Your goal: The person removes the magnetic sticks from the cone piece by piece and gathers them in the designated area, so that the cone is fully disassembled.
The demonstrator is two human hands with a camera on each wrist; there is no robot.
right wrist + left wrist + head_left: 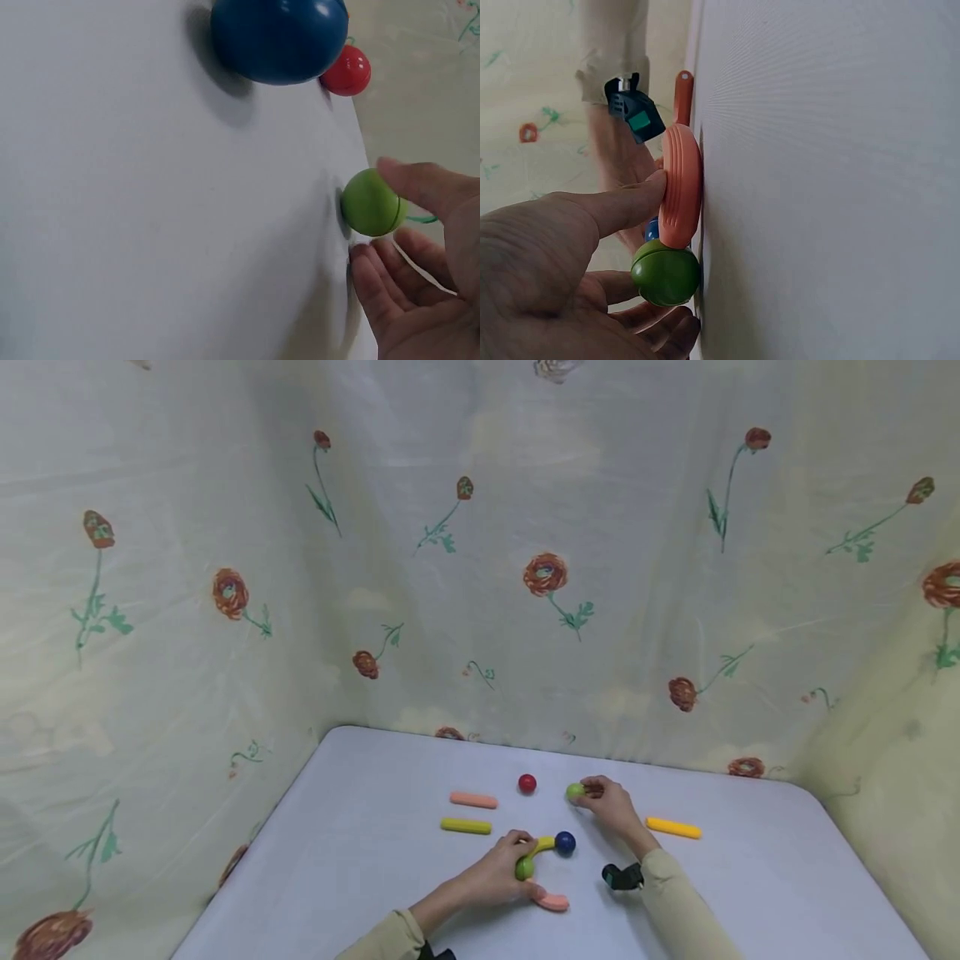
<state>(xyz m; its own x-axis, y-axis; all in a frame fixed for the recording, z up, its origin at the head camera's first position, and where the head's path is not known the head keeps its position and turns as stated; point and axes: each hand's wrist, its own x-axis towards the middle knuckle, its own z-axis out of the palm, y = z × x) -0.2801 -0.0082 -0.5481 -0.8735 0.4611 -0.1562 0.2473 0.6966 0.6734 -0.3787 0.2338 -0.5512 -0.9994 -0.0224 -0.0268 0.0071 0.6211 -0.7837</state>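
Observation:
A green ball [524, 868] lies between a yellow curved stick [544, 843] and a pink curved stick [553, 902] near the middle of the table. My left hand [497, 870] holds this group, its thumb against the pink stick and its fingers round the far side by the yellow one. Whether the ball and sticks are joined, I cannot tell. A dark blue ball [565, 843] sits at the yellow stick's right end. Farther back, my right hand [611, 806] pinches a light green ball [371, 202], thumb on one side and fingers bent round the other.
A red ball [527, 784] lies left of the right hand. Straight pink [473, 799] and olive-yellow [466, 826] sticks lie to the left, and an orange-yellow stick [673, 827] to the right. Flowered cloth [480, 610] hangs behind the white table [337, 843].

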